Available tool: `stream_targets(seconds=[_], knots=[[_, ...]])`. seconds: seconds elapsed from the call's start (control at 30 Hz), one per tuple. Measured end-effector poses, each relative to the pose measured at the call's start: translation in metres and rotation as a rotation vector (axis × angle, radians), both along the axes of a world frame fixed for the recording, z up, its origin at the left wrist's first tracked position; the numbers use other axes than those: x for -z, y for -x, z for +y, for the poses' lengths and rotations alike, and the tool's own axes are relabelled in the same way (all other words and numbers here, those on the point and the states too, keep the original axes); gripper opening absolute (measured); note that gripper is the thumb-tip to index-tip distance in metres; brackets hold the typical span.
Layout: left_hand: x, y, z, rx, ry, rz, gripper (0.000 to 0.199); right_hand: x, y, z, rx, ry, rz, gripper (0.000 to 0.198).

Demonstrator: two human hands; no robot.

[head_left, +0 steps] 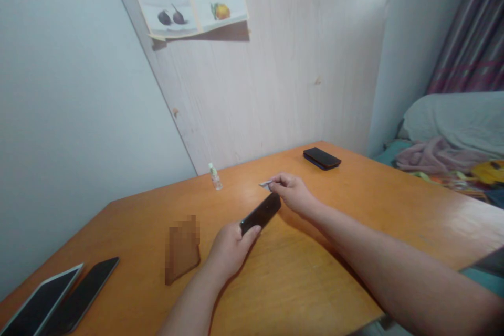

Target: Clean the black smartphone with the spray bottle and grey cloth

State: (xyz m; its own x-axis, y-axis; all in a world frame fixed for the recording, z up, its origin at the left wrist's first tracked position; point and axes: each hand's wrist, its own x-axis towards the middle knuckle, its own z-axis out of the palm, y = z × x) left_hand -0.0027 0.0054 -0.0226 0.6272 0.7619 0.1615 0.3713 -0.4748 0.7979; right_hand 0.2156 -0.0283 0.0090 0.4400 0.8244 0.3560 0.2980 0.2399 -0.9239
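My left hand [232, 249] is closed around the lower end of a black phone [261, 213], which is tilted up above the wooden table. At the phone's far end, my right hand [290, 191] pinches a small whitish piece [265, 185], thin like a folded cloth or paper; its exact kind is unclear. Beyond the hands a small clear bottle [216, 177] with a pale cap stands upright. To the left of my left hand lies a flat brownish item [183, 254], partly blurred by pixels, perhaps a clear phone case.
A white-framed tablet [43, 302] and a dark tablet-like slab [88, 294] lie at the table's left front. Toward the back right rests a dark phone-like stack [322, 158]. A wall stands behind the wooden table [283, 278]; a cloth-covered bed [452, 121] is to the right.
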Motion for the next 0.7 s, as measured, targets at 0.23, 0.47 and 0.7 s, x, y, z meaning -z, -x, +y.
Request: stream_targets(seconds=[0.23, 0.47, 0.7], knots=[[-0.004, -0.002, -0.003, 0.033, -0.047, -0.040, 0.038, 0.009, 0.047, -0.025, -0.240, -0.119, -0.477, 0.020], [0.002, 0.000, 0.001, -0.034, -0.058, -0.009, 0.038, 0.004, 0.007, -0.012, 0.039, 0.047, -0.614, 0.021], [0.001, 0.000, -0.001, 0.045, -0.036, -0.062, 0.031, 0.008, 0.055, -0.032, -0.320, -0.129, -0.641, 0.026]])
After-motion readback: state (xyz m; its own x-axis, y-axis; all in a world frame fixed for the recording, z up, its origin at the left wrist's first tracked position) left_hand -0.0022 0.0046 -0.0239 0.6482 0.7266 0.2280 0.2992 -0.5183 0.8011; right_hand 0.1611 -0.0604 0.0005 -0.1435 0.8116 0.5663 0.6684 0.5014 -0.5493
